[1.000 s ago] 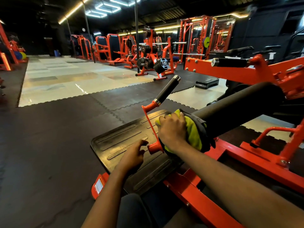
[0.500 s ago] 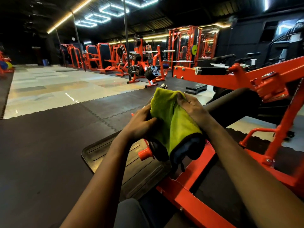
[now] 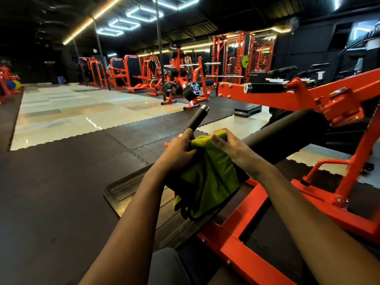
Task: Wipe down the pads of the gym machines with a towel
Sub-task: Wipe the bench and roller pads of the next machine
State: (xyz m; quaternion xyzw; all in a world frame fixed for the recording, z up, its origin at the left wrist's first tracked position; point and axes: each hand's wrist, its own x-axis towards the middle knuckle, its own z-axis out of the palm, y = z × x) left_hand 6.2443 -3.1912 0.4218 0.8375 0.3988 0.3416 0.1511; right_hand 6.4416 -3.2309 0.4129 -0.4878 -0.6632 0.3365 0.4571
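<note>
Nearest the camera, the orange frame (image 3: 232, 229) of the machine runs beside the black footplate (image 3: 127, 188), and just above them the green towel (image 3: 211, 177) hangs draped over the near end of the roller pad (image 3: 287, 130). A second ago the right hand alone pressed the cloth against that end while the left rested on an orange peg. Now both have come up to the towel's top edge and gathered it, so the end cap looks done and the cloth is probably being refolded or shifted for the next stretch of pad. The left hand (image 3: 178, 153) has its fingers curled round the towel's upper left corner, and the right hand (image 3: 232, 151) pinches the bunched top edge. Just beyond them stands a black handle (image 3: 196, 118), and farther off are racks of weight plates (image 3: 191, 91).
</note>
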